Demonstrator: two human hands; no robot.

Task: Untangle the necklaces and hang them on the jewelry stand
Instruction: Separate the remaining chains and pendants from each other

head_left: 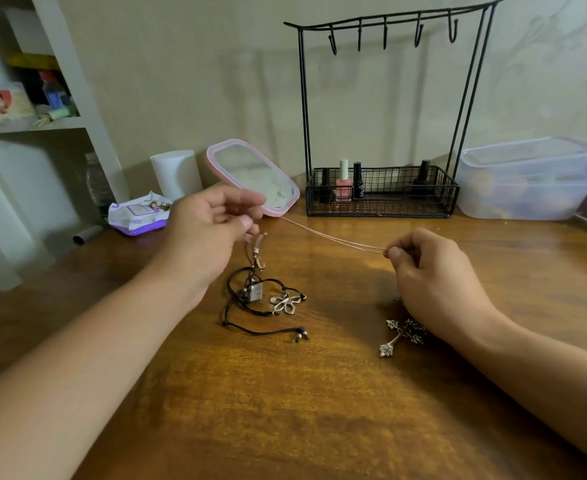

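Note:
A thin rose-gold chain necklace is stretched taut above the table between both hands. My left hand pinches one end near the pink mirror, with a clasp and small charm dangling below its fingers. My right hand pinches the other end. Below the left hand lies a tangle of black cord necklaces with a square pendant and a silver flower pendant. A silver leafy pendant lies by my right wrist, partly hidden. The black wire jewelry stand stands at the back, its hooks bare.
The stand's basket holds several nail polish bottles. A pink-framed mirror leans left of it. A clear plastic box sits at the right. A paper roll and a wipes pack sit at the back left, by shelves.

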